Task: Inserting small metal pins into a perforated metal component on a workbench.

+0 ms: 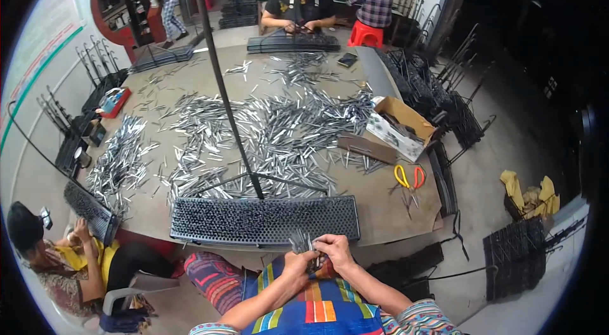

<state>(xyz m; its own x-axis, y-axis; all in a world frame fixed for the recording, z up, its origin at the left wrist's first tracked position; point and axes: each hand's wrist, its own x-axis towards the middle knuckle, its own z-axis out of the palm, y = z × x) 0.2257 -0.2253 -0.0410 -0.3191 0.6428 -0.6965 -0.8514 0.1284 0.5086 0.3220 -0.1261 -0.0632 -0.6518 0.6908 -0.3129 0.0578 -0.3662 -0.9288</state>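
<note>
A bunch of thin silvery metal strips [301,241] stands up out of my left hand [299,264], whose fingers are wrapped round it over my lap. My right hand [336,250] is beside it, thumb and fingers pinched together against the bunch; what they pinch is too small to make out. Just beyond my hands, at the table's near edge, lies a long black perforated rack [263,218] with rows of small holes. A dark upright rod [222,78] with slanting braces rises from it. Loose metal strips [279,122] are heaped across the table beyond the rack.
Scissors [409,180] with yellow and red handles lie at the table's right, near an open cardboard box [403,126]. Black hooked racks [438,94] crowd the right side. Co-workers sit at the left [70,259] and across the table [304,12]; others are farther back.
</note>
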